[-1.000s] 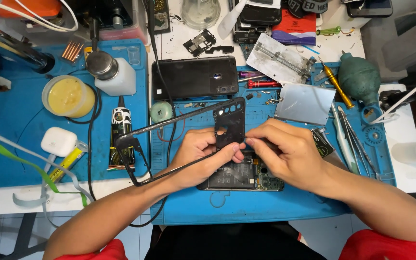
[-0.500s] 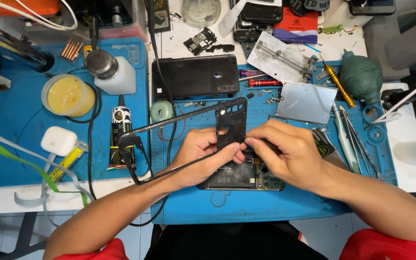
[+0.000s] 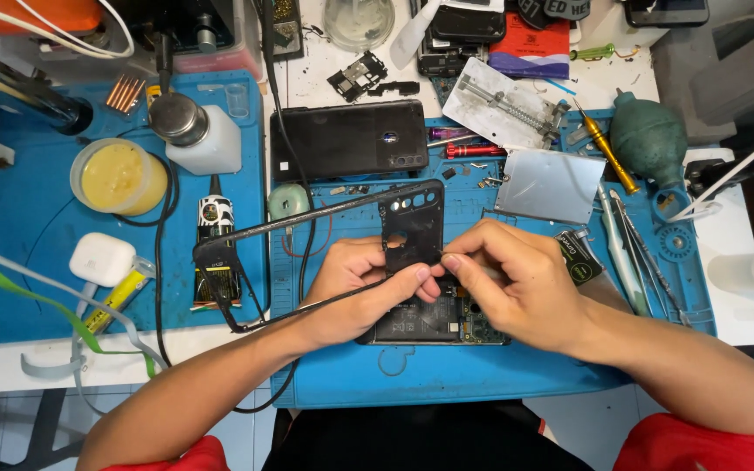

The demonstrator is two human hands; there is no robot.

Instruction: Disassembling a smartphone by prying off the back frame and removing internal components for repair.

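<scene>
Pinching the black frame point(image 3: 412, 228), left hand point(image 3: 361, 283) grip closed; right hand point(image 3: 517, 283) curled beside.

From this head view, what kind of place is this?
Most likely a phone repair bench. Both hands work over an opened phone on a blue repair mat, with a detached black back cover, a screwdriver and tweezers lying nearby.
</scene>
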